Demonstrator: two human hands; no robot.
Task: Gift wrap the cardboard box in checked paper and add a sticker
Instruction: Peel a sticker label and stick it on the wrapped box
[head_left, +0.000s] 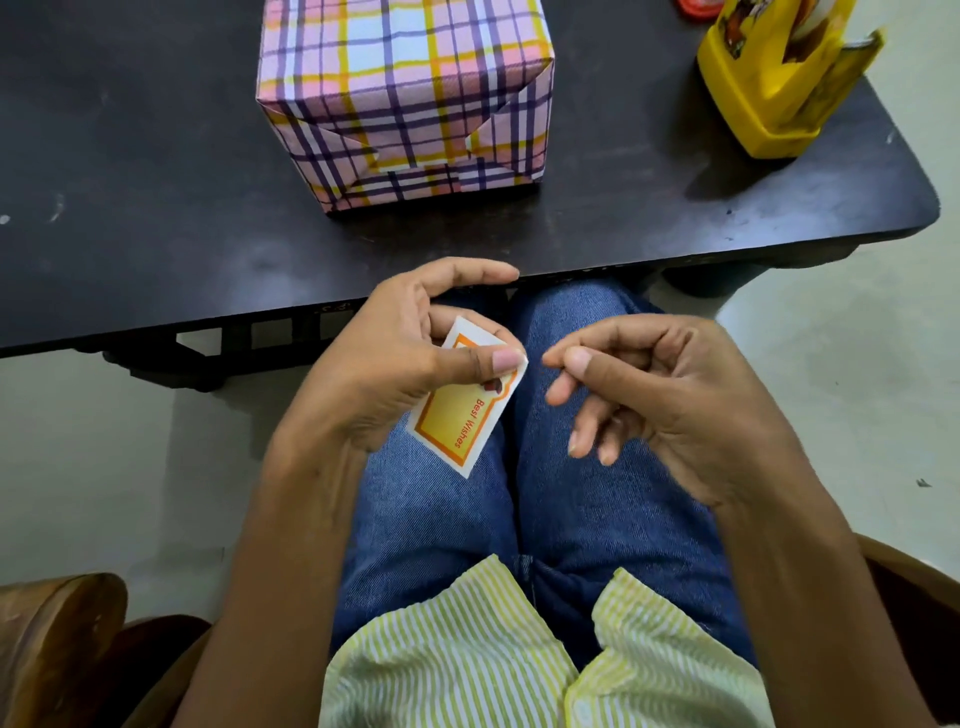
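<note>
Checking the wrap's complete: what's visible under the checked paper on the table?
Nothing shows: the checked paper covers every visible face, its flaps folded flat on the near end. Whatever it wraps is hidden, as is the face resting on the table.

Dark table (156, 234), scuffed. Yellow holder (737, 88) stood near its right end (contents unclear). Red object (698, 5) was cut by the top edge. Pale floor (831, 389); wooden chair arm (57, 639) lower left.
</note>
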